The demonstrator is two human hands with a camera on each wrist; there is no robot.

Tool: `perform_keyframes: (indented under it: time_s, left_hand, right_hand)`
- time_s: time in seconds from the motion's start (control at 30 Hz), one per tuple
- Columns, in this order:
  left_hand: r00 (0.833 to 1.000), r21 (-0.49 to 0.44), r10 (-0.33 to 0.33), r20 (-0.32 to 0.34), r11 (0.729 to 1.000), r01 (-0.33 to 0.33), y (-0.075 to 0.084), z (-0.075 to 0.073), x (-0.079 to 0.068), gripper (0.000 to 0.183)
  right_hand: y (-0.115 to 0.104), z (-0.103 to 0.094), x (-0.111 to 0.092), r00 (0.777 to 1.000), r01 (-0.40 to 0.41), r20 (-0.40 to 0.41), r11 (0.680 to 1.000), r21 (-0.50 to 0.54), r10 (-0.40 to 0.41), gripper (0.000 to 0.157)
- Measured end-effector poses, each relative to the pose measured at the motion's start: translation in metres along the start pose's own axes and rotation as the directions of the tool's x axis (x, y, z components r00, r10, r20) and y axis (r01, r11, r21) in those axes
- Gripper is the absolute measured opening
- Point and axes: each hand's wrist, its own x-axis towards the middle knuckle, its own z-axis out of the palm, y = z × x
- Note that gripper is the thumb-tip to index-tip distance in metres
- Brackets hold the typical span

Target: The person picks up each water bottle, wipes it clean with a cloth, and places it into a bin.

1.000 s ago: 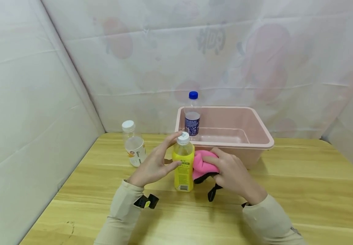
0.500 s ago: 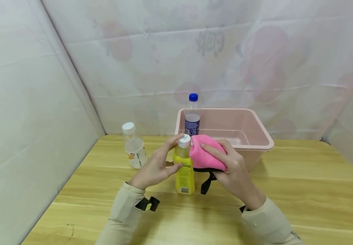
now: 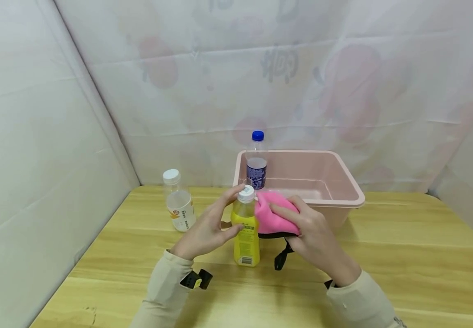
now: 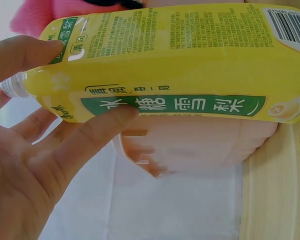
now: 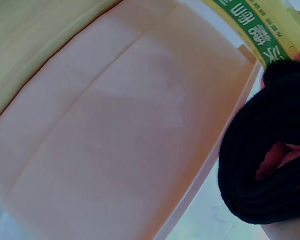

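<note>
A yellow-labelled drink bottle [image 3: 246, 246] with a white cap stands on the table between both hands. My left hand [image 3: 208, 230] holds it near the top, thumb on the label and fingers around the shoulder; the left wrist view shows the bottle [image 4: 190, 65] up close. On the other side, my right hand [image 3: 316, 237] grips a bunched pink cloth [image 3: 275, 216] with black edging against the bottle's upper side. A black strap [image 3: 281, 258] hangs from the cloth. In the right wrist view, the folded black edging [image 5: 245, 165] sits beside the bottle's label [image 5: 265, 40].
A pink basin [image 3: 302, 168] stands behind the hands, with a blue-capped bottle [image 3: 256, 173] upright at its left end. Left of my left hand is a clear white-capped bottle [image 3: 181, 209]. A pale curtain [image 3: 179, 100] backs the wooden table [image 3: 404, 255].
The pink cloth has gone up from the bottle's middle to near its neck, then slid slightly down. My left hand keeps its hold on the bottle.
</note>
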Motion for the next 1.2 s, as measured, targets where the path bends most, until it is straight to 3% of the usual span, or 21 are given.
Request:
perform_keyframes:
  time_s: [0.1,0.2,0.37,0.43,0.53,0.6,0.97,1.07,1.2]
  left_hand:
    - [1.0,0.04,0.027,-0.009,0.999,-0.026,0.001,0.0,-0.001,0.086]
    - [0.999,0.077,0.046,-0.02,0.996,-0.044,0.001,0.0,-0.001,0.085]
    - [0.998,0.11,0.063,-0.023,0.992,-0.06,0.001,0.0,-0.001,0.085]
    - [0.997,0.121,0.069,-0.024,0.991,-0.065,0.001,0.0,-0.001,0.086]
    - [0.998,0.127,0.066,-0.025,0.99,-0.062,-0.001,0.0,-0.001,0.085]
    - [0.998,0.108,0.059,-0.023,0.993,-0.056,-0.002,0.0,-0.001,0.085]
    - [0.999,0.086,0.048,-0.025,0.995,-0.046,-0.003,-0.002,0.0,0.084]
    - [0.999,0.08,0.05,-0.021,0.996,-0.048,-0.003,-0.002,0.0,0.084]
    - [0.999,0.078,0.047,-0.019,0.996,-0.045,-0.002,-0.002,-0.001,0.084]
  right_hand:
    - [0.001,0.001,-0.003,0.991,-0.052,0.123,0.998,-0.048,0.057,0.059]
    - [0.002,0.003,-0.006,0.955,-0.094,0.275,0.994,-0.063,0.108,0.047]
    - [0.008,0.011,-0.013,0.871,-0.177,0.458,0.983,-0.042,0.176,0.048]
    - [0.01,0.016,-0.016,0.823,-0.2,0.534,0.979,-0.047,0.194,0.05]
    - [0.012,0.024,-0.021,0.75,-0.2,0.633,0.978,-0.065,0.195,0.049]
    - [0.013,0.028,-0.023,0.724,-0.187,0.665,0.98,-0.066,0.183,0.044]
    - [0.013,0.026,-0.022,0.733,-0.172,0.657,0.982,-0.074,0.178,0.044]
    - [0.012,0.022,-0.019,0.761,-0.153,0.625,0.985,-0.084,0.172,0.044]
    - [0.006,0.012,-0.012,0.828,-0.121,0.54,0.988,-0.09,0.151,0.048]
